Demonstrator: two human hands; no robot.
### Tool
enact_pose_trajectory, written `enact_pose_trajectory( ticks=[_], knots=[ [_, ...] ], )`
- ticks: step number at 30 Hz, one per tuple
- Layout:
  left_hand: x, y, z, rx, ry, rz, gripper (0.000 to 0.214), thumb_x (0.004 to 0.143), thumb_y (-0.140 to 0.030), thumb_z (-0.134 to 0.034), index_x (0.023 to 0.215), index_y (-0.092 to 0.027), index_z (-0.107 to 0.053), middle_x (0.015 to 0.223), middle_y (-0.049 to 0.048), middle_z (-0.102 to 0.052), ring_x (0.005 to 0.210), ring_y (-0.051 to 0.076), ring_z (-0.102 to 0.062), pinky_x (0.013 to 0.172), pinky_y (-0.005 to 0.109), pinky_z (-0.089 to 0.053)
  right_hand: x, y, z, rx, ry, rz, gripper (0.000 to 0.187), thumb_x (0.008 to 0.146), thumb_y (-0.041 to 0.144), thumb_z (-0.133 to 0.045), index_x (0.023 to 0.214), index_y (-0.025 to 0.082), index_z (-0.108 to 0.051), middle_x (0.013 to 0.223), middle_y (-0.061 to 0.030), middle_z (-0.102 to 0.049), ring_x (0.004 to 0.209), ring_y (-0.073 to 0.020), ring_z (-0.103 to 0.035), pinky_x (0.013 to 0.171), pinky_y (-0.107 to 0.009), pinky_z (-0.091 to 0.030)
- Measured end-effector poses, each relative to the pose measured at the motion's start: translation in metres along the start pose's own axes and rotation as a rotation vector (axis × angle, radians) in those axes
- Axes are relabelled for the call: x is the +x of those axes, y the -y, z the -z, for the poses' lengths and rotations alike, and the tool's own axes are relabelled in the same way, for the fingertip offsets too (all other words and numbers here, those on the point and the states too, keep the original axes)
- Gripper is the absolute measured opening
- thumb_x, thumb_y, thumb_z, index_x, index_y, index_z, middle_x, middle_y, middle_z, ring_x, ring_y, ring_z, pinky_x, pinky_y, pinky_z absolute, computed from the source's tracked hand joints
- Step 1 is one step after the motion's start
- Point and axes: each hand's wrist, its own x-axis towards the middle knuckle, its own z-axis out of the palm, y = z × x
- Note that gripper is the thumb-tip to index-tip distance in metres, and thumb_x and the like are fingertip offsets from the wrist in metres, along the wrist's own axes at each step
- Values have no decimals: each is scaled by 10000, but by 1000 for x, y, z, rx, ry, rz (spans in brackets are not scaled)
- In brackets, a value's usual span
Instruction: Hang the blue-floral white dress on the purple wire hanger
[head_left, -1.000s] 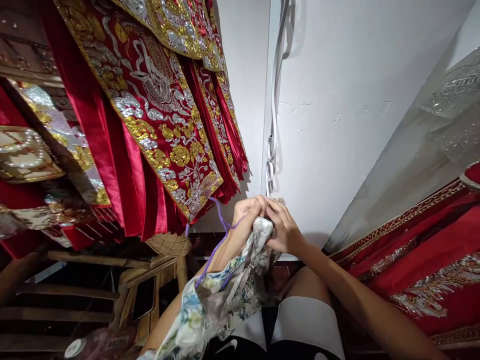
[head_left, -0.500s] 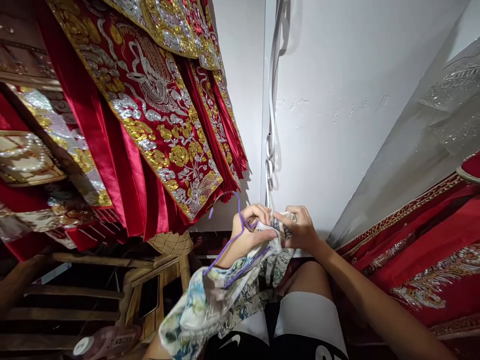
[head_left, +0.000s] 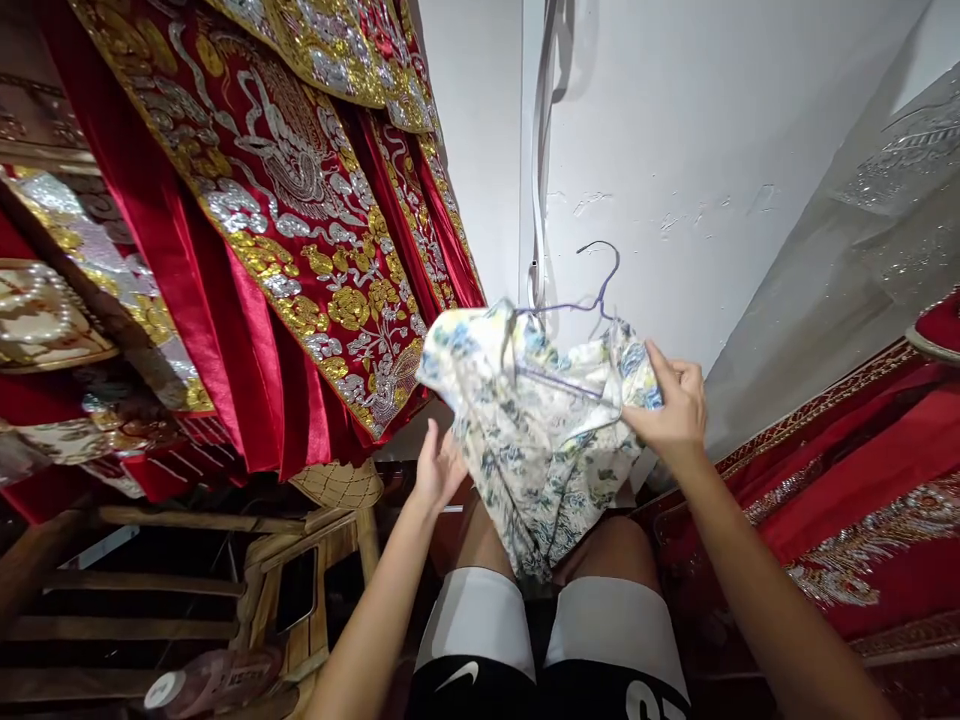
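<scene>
A white floral garment (head_left: 536, 440) with blue and yellow print hangs on a thin purple wire hanger (head_left: 592, 300), held up in front of me. My right hand (head_left: 671, 405) pinches the garment's right shoulder together with the hanger's end. My left hand (head_left: 439, 468) is lower, palm toward the cloth, fingers apart, touching the garment's left edge. The hanger's hook points up, free of any rail. The garment's hem falls over my knees.
Red garments with gold and silver embroidery (head_left: 300, 220) hang at the left. More red embroidered cloth (head_left: 847, 510) lies at the right. A white wall (head_left: 675, 150) is ahead. A wooden chair (head_left: 300, 570) and a pink bottle (head_left: 202, 685) are at lower left.
The garment was bunched low between both hands; now it is lifted and spread on the hanger. My right hand moved up and right, my left hand let go and dropped to the cloth's edge.
</scene>
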Motion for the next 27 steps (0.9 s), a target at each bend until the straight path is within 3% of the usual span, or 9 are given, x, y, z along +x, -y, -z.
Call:
enact_pose_trajectory(
  ticks=[2,5,8,11,16,19,22,24,27],
  knots=[
    [-6,15,-2,-51,4,59,751,793,-827,-537,1194,-211,-693,1206,135,-739,1209,338,-658,1010,458,-524,19,5,5,-9,28,-44,818,735,408,-710,1520,325,-495,1091,-88,-469,1085,-369,-545,956,-541,-482],
    [-13,43,-14,-14,-86,88,634,689,-620,-821,1150,-197,-717,1288,132,-714,1292,362,-603,1093,452,-464,38,23,6,-1,80,-11,809,735,441,-730,1505,321,-516,1117,-96,-493,1115,-375,-545,978,-543,-466],
    [-24,72,-24,-33,-226,95,655,638,-524,-893,1174,-201,-702,1354,136,-677,1344,370,-563,1153,452,-420,42,41,6,27,159,55,819,717,395,-740,1503,318,-521,1143,-102,-526,1126,-373,-558,990,-535,-469],
    [-42,95,-28,-129,-378,138,747,655,-445,-907,1321,-259,-622,1446,103,-615,1425,331,-491,1200,418,-379,31,49,8,65,224,64,844,699,326,-728,1514,318,-510,1230,-113,-566,1190,-381,-558,1030,-545,-454],
    [-75,120,-42,-329,-486,238,808,737,-439,-858,1449,-255,-521,1483,116,-584,1458,309,-451,1212,417,-364,-33,50,-4,267,216,-70,596,816,311,-638,1411,296,-622,1549,-72,-496,1440,-378,-408,1193,-581,-296],
    [-82,132,-59,-364,-429,220,834,702,-467,-879,1430,-226,-550,1492,132,-574,1453,325,-456,1220,422,-353,-102,59,-30,641,317,-379,475,865,459,-638,1261,209,-717,1342,-136,-684,1286,-347,-592,1076,-494,-476],
    [-81,141,-69,-330,-406,199,856,671,-493,-892,1414,-214,-572,1500,135,-564,1475,332,-420,1242,425,-310,-162,75,-55,822,282,-666,471,799,557,-695,1057,166,-753,1081,-156,-771,1005,-330,-713,878,-437,-569],
    [-81,145,-70,-315,-416,208,849,681,-496,-883,1418,-214,-572,1502,134,-562,1495,324,-388,1252,423,-287,-182,84,-64,897,298,-723,422,820,577,-665,913,173,-738,921,-125,-774,878,-295,-713,796,-393,-563],
    [-84,142,-66,-305,-429,228,810,728,-492,-849,1435,-224,-558,1501,128,-565,1507,304,-372,1250,415,-295,-182,89,-63,943,343,-709,379,834,561,-654,784,187,-688,769,-74,-722,762,-242,-658,702,-330,-516]
  ],
)
